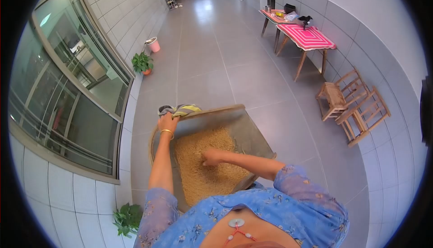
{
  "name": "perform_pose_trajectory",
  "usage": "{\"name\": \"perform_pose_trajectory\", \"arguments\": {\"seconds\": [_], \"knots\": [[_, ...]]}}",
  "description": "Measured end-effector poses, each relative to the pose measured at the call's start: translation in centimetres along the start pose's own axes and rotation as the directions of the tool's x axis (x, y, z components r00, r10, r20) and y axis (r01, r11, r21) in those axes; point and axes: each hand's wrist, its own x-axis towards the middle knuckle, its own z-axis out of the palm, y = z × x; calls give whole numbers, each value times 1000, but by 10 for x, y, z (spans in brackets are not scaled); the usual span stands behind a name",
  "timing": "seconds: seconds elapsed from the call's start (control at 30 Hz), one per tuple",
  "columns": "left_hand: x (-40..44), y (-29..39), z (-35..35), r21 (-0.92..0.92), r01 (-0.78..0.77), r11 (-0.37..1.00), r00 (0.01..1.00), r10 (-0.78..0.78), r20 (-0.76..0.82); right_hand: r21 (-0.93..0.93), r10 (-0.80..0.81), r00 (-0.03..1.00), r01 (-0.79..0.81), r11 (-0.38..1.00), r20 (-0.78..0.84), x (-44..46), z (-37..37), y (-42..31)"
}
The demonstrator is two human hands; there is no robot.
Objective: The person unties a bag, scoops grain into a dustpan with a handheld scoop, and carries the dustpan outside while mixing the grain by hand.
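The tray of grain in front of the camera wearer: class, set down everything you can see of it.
The tray is broad and angular, with dull grey inner walls and a tan, wood-like rim. Golden-brown grain covers much of its floor, leaving the right side bare. The left hand is at the far-left rim, where a grey-and-yellow striped cloth lies; the right hand's fingers touch the grain. The blue floral top hides part of the near edge.

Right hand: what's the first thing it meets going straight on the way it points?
The loose grain: the right hand's fingertips look to be at or in its surface. Past that, probably the left wall of the tray, though depth is unclear.
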Motion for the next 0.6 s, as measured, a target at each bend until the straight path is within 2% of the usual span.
{"name": "perform_pose_trajectory", "arguments": {"seconds": [0.03, 0.07, 0.1, 0.17, 0.23, 0.3, 0.37, 0.4, 0.43, 0.47, 0.53, 0.6], "knots": [[19, -2, 2, -7, 49, 999, 999, -49, 14, -131, 34, 997, -25, 991, 65, 15, -6, 18], [46, -4, 4, -6, 48, 999, 999, -48, 9, -148, 76, 945, -29, 988, 318, 36, -19, 32], [74, -3, 7, 6, 45, 999, 999, -45, -8, -170, 122, 826, -33, 985, 551, 51, -35, 44], [124, -4, 22, 10, 49, 999, 999, -48, -22, -87, -56, 859, 116, 989, 510, 64, -47, 59], [181, -3, 40, 25, 15, 1000, 999, -14, -41, 14, -45, 787, 46, 999, 615, 88, -77, 65], [238, 4, 66, 30, 18, 999, 999, -17, -34, 185, -159, 712, 42, 982, 684, 119, -110, 85], [297, 3, 94, 45, 20, 999, 999, -18, -35, 402, -262, 713, -30, 915, 651, 171, -108, 133], [329, 5, 109, 38, 17, 999, 1000, -16, -21, 561, -298, 664, -222, 797, 686, 191, -127, 146], [360, 2, 120, 38, 14, 999, 1000, -14, 6, 564, -302, 671, -211, 798, 677, 227, -119, 175], [401, 4, 126, 36, -1, 999, 1000, 2, -15, 622, -332, 668, -252, 742, 667, 277, -108, 223], [467, 9, 142, 29, 13, 1000, 999, -14, 32, 747, -319, 737, -364, 556, 596, 299, -219, 202], [527, 17, 148, 28, 4, 1000, 998, -6, 55, 856, -289, 895, -169, 489, 341, 341, -300, 207]]}}
